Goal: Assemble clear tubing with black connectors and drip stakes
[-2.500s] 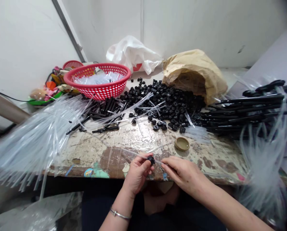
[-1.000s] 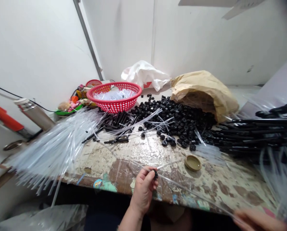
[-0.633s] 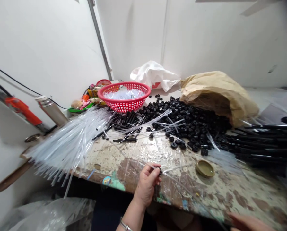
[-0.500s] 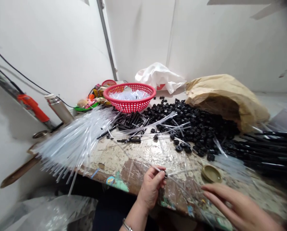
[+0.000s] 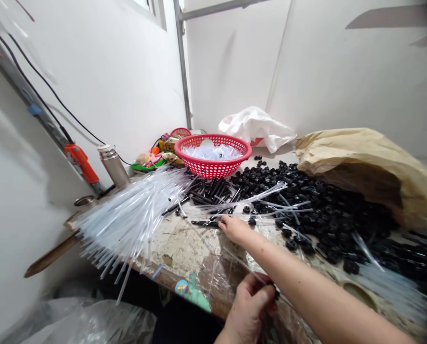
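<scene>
My left hand (image 5: 251,301) is at the near table edge, closed in a pinch on a small black cap (image 5: 276,293) threaded on a thin clear tube (image 5: 235,255). My right arm crosses over it and my right hand (image 5: 235,228) reaches forward to the short black rods (image 5: 208,191), its fingers curled at a rod (image 5: 204,222) lying loose in front of them. Whether the fingers hold the rod is not clear. A heap of black caps (image 5: 317,205) lies right of the hand.
A fan of clear tubes (image 5: 134,217) overhangs the worn table (image 5: 185,248) at left. A red basket (image 5: 213,155), a white bag (image 5: 258,126) and a brown paper sack (image 5: 367,162) stand behind. A steel flask (image 5: 113,165) and an orange tool (image 5: 80,162) are by the left wall.
My right hand came in from the lower right and stretched across the left hand to the black rods. The view turned left. The left hand kept its pinch on the cap and tube.
</scene>
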